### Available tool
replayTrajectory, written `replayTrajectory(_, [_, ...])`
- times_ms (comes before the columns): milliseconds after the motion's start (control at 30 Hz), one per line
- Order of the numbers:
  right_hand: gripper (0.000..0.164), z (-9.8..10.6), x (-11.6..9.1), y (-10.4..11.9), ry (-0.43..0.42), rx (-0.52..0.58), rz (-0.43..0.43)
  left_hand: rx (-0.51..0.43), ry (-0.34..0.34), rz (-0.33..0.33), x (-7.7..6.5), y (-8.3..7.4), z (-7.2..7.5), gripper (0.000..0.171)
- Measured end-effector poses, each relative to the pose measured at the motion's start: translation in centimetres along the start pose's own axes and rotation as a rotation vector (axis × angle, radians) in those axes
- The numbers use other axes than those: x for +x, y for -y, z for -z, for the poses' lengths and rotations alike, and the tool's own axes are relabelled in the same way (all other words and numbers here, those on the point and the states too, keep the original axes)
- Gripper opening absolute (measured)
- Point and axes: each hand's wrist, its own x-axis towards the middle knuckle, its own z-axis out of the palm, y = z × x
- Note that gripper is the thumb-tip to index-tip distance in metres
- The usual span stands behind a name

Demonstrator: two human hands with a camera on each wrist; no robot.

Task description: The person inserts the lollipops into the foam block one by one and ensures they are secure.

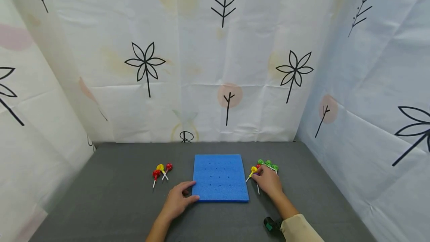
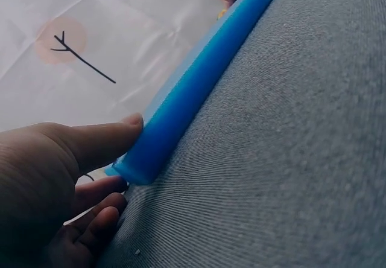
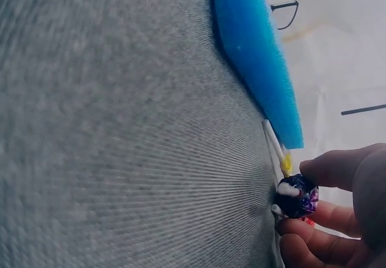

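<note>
A blue foam board with rows of small holes lies flat on the table. My left hand touches its left side, thumb at the near corner and a fingertip farther up the edge; the left wrist view shows the thumb against the board's side. Right of the board, my right hand pinches a purple-wrapped lollipop by its head between thumb and fingers. Its white stick points toward me. Around that hand lie a yellow lollipop, a mostly hidden red one and several green lollipops.
Two red lollipops and a yellow one lie left of the board. A black object with a green patch is by the right sleeve. Patterned white cloth walls the grey table at the back and sides.
</note>
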Motion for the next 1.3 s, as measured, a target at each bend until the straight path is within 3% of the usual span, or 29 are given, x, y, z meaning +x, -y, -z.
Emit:
replayTrajectory(400, [0.025, 1.5, 0.2, 1.0, -0.058, 0.189, 0.03, 0.012, -0.001, 0.056, 0.1, -0.5, 0.0, 0.054])
replayTrajectory(733, [0.024, 3.3, 0.0, 2.9, -0.06, 0.302, 0.053, 0.012, -0.003, 0.054, 0.1, -0.4, -0.3, 0.053])
replayTrajectory(933, [0.024, 3.8, 0.1, 4.1, -0.082, 0.365, 0.069, 0.007, -0.011, 0.021, 0.2, -0.3, -0.5, 0.052])
replayTrajectory(1300, [0.021, 3.4, 0.9, 5.2, -0.153, 0.459, 0.116, -0.006, -0.015, 0.013, -0.1, -0.2, -0.2, 0.052])
